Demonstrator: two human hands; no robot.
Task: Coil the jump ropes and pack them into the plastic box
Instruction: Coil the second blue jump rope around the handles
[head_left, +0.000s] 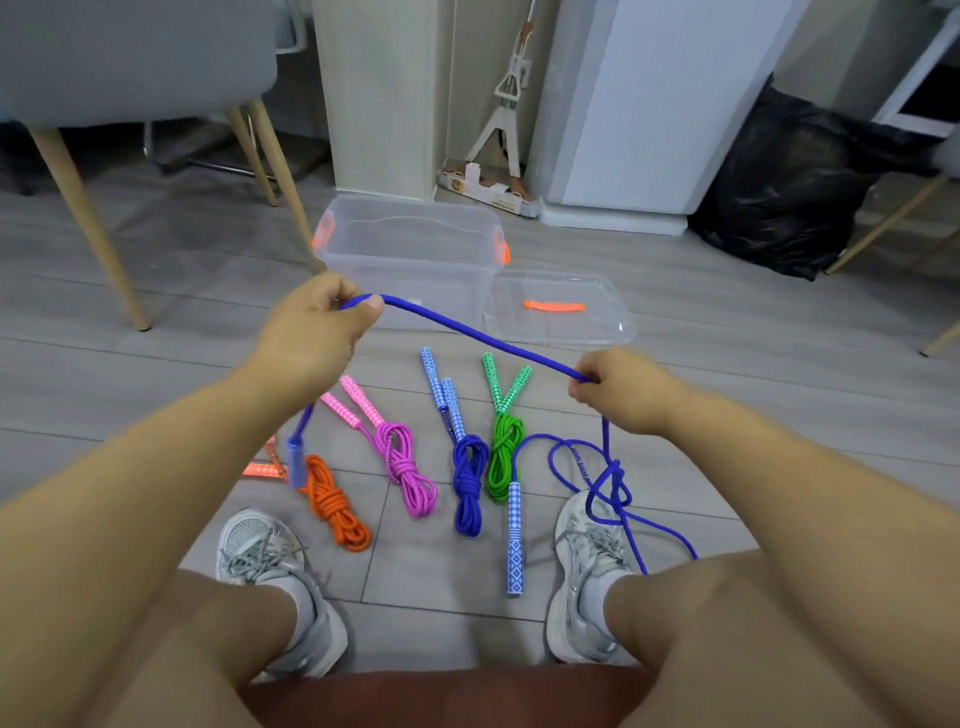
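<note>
Four coiled ropes (470, 483) lie on the floor (156, 364), none yet in the plastic box (415, 270). Left hand (311, 327) and right hand (618, 389) grips clamp the uncoiled blue rope (467, 331).

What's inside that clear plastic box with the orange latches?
The clear plastic box looks empty: nothing shows through its walls. The left hand hides its near lower corner.

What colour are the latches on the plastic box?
Orange latches at both ends of the clear plastic box; best in the head view.
</note>
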